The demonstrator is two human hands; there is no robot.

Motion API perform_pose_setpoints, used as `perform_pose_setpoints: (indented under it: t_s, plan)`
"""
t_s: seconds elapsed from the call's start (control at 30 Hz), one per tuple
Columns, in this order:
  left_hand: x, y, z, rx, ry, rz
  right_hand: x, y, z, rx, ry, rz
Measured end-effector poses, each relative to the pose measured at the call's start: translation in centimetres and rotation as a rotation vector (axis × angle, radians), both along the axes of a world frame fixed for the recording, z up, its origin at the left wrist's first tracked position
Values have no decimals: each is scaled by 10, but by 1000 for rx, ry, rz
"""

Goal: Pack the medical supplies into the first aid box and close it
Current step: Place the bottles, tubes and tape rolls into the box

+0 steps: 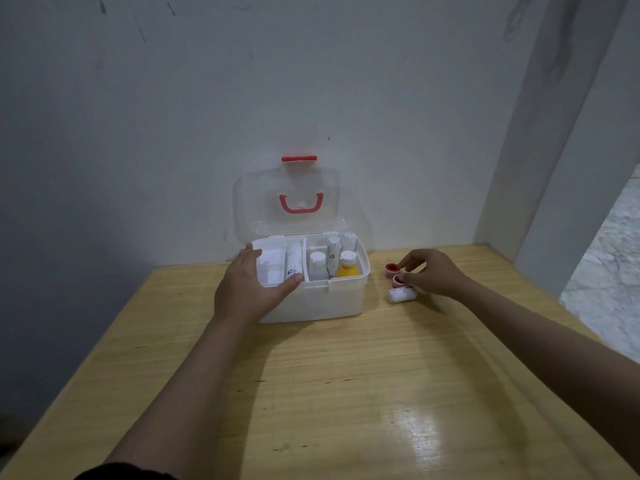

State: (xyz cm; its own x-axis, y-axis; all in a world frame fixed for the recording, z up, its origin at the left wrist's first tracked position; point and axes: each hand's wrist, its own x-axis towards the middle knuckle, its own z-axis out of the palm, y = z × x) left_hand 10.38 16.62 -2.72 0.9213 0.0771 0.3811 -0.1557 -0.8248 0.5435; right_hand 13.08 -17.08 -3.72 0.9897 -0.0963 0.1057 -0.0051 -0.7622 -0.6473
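A white first aid box (332,301) stands open at the far side of the table, its clear lid (287,202) with a red handle leaning up against the wall. Inside are a white roll (294,259), a clear bottle (317,266), a yellow bottle (347,266) and white tubes (334,252). My left hand (249,289) grips the box's left front corner, thumb on the front rim. My right hand (429,273) pinches a small red-and-white tape roll (397,279) on the table right of the box. Another red tape roll (392,269) and a white bandage roll (401,294) lie beside it.
The wooden table (346,393) meets a white wall behind the box. Its right edge runs beside a white pillar (540,150), with a patterned floor (609,265) beyond. A dark drop lies past the table's left edge.
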Motion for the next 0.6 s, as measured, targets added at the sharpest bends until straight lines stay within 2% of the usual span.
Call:
perform_pose_setpoints:
  t_s: [0.6]
  plan:
    - [-2,-1,1,-21,-3,-3,-1,-1,8,-180,145,114]
